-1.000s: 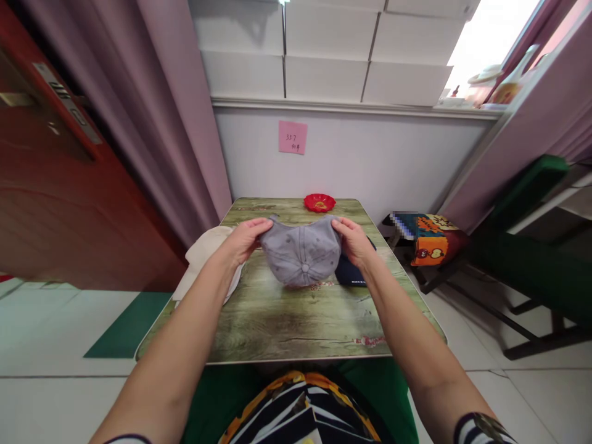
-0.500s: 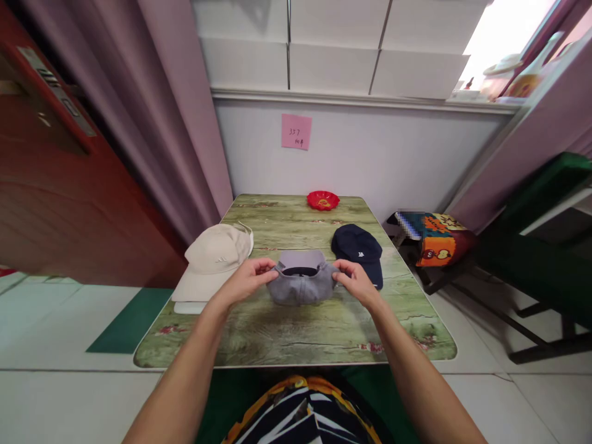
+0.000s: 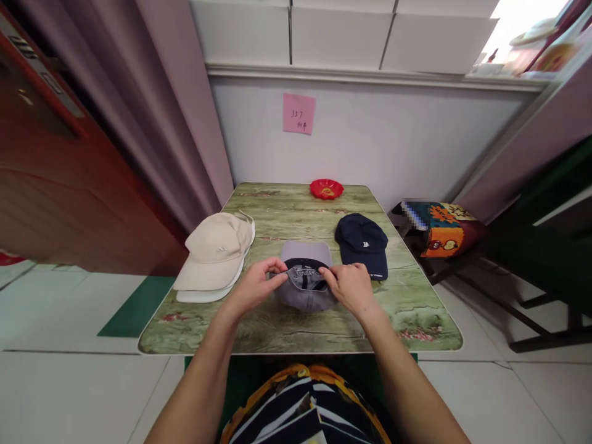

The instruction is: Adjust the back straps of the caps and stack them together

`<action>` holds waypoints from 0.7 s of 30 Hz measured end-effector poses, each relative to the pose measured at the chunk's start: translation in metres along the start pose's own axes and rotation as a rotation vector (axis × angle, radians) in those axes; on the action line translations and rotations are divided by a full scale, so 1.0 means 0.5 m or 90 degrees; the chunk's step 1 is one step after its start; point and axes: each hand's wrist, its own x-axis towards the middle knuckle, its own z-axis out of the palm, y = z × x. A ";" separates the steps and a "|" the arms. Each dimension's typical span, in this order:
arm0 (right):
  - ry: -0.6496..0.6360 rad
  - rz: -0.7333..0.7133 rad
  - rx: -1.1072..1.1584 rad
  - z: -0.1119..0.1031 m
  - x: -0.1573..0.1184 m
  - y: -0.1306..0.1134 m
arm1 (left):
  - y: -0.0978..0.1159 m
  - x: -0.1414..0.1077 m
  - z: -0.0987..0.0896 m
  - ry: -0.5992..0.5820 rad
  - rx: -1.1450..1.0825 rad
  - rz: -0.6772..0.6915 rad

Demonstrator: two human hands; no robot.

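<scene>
A grey cap (image 3: 309, 301) is between my hands near the front middle of the table, brim pointing away and its opening facing me so the inside shows. My left hand (image 3: 259, 285) pinches the left side of its rim. On the opposite side my right hand (image 3: 350, 285) grips the rim, fingers closed over the edge. To the left, a beige cap (image 3: 213, 251) lies stacked on a white cap (image 3: 206, 296), of which mostly the brim shows. A navy cap (image 3: 362, 243) with a small white emblem rests just beyond my right hand.
The caps are on a green wood-patterned table (image 3: 272, 216). A red scalloped dish (image 3: 326, 189) stands at its far edge, below a pink note (image 3: 298, 113) on the wall. Right of the table is a stool with a patterned cloth (image 3: 444, 231); a brown door (image 3: 69, 185) is at left.
The grey cap has tilted, so its inside now shows more. My right hand has shifted left along the rim, and my hands are closer together. The camera view has moved slightly.
</scene>
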 end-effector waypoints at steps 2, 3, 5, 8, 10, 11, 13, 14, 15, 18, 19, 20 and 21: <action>-0.011 -0.015 -0.085 0.013 0.015 -0.015 | 0.015 0.007 -0.003 -0.034 0.049 0.021; -0.025 -0.017 -0.133 0.022 0.021 -0.021 | 0.022 0.010 -0.003 -0.052 0.073 0.031; -0.082 0.007 -0.244 0.042 0.031 -0.032 | 0.030 0.015 0.001 -0.071 0.108 0.040; -0.204 0.094 -0.394 0.069 0.031 -0.042 | 0.021 0.016 0.017 -0.046 0.103 0.040; -0.258 0.130 -0.439 0.076 0.023 -0.043 | 0.002 0.013 0.032 -0.020 0.080 0.040; -0.264 0.139 -0.445 0.077 0.017 -0.041 | -0.009 0.011 0.039 -0.011 0.067 0.037; -0.234 0.146 -0.416 0.071 0.007 -0.034 | -0.029 0.008 0.052 0.004 0.047 0.024; -0.207 0.147 -0.383 0.066 0.003 -0.030 | -0.036 0.007 0.056 0.012 0.038 0.015; -0.177 0.147 -0.339 0.061 0.000 -0.025 | -0.042 0.006 0.059 0.021 0.030 0.007; -0.095 0.136 -0.139 0.048 -0.007 -0.009 | -0.046 0.005 0.061 0.047 0.022 0.002; -0.073 0.134 -0.063 0.047 -0.008 -0.005 | -0.044 0.004 0.061 0.054 0.030 0.006; -0.054 0.136 0.010 0.046 -0.010 -0.001 | -0.042 0.002 0.060 0.060 0.044 0.011; -0.037 0.141 0.078 0.047 -0.011 0.002 | -0.039 0.000 0.060 0.066 0.063 0.016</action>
